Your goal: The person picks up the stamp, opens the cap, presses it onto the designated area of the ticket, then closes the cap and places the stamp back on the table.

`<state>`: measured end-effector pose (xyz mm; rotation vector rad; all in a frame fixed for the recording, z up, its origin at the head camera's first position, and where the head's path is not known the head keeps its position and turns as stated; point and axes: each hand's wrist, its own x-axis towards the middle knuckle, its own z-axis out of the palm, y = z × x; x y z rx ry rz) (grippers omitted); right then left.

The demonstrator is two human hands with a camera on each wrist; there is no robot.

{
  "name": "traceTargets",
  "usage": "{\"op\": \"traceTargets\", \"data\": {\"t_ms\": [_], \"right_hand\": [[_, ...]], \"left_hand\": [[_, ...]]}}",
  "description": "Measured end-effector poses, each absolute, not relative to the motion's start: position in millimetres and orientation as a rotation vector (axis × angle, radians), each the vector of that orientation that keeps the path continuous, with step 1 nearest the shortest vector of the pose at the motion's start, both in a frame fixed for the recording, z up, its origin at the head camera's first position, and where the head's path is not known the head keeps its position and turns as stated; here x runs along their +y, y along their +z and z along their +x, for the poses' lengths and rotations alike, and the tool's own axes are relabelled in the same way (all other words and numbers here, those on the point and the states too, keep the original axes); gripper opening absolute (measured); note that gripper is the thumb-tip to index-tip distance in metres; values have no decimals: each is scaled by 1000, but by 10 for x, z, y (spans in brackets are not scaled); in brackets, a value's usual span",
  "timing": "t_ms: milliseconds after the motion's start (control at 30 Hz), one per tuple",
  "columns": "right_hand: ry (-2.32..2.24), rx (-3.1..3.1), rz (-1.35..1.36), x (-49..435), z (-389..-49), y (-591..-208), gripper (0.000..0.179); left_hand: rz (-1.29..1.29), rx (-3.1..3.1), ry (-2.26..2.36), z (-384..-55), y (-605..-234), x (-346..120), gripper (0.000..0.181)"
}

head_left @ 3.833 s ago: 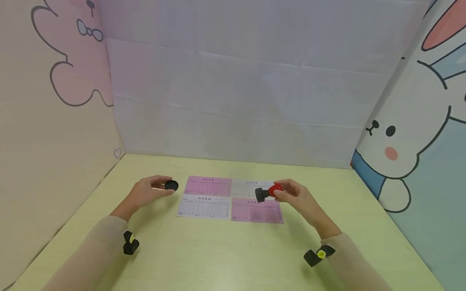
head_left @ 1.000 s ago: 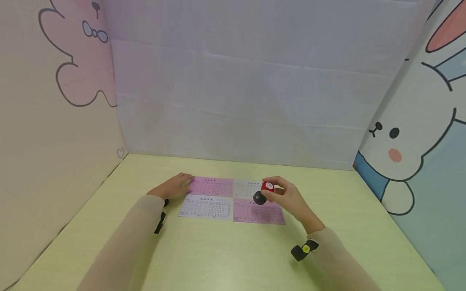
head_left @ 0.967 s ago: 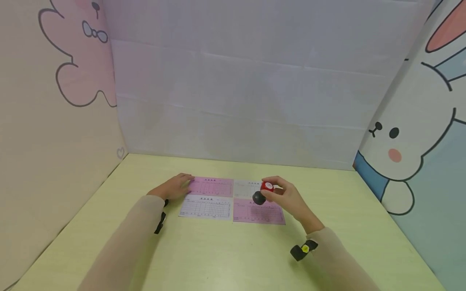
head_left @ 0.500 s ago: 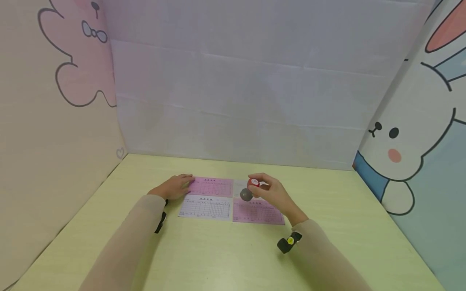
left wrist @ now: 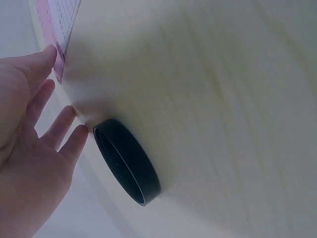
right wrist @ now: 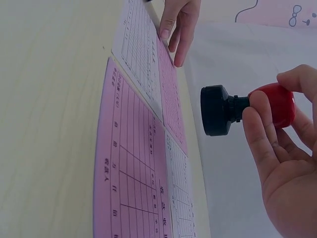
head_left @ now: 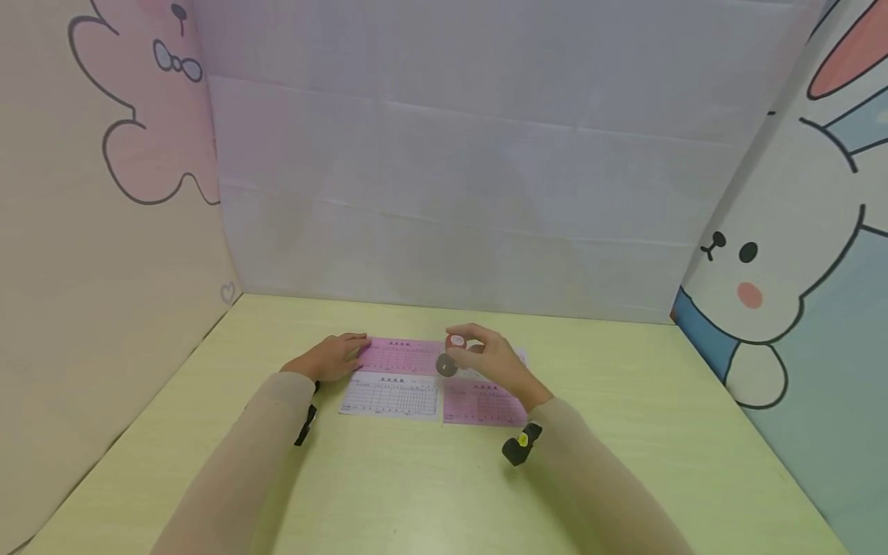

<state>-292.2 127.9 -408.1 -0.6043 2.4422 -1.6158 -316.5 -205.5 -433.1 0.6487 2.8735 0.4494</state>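
My right hand holds a self-inking stamp by its red handle, pinched between thumb and fingers. The stamp's round black base points down over the inner edge of the back-left pink form. In the head view it overlaps the seam between the forms. My left hand lies with fingers extended at that form's left edge, fingertips on the paper. Beside its fingers, in the left wrist view, a round black cap sits on the table, hidden behind the hand in the head view.
A white form and a second pink form lie in front. The back-right white form is mostly covered by my right hand in the head view. A pale wall closes off the table's back, with printed panels at both sides.
Earlier my left hand held the black cap; it has let go and moved onto the pink form's edge. My right hand has carried the stamp leftward, from the right forms towards the back-left one.
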Motion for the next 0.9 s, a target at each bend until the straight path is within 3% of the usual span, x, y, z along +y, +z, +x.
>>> {"op": "traceTargets", "data": {"t_ms": [367,900], "right_hand": [[-1581,2429,-634,1139,-3046,-4136,54],[-1555,2441,-574,891,-3152,-4191,52]], "left_hand": [[617,2873,419,-3169,-4333,-2026,49],[627,2882,344,-3187,-4339,-2002,49]]}}
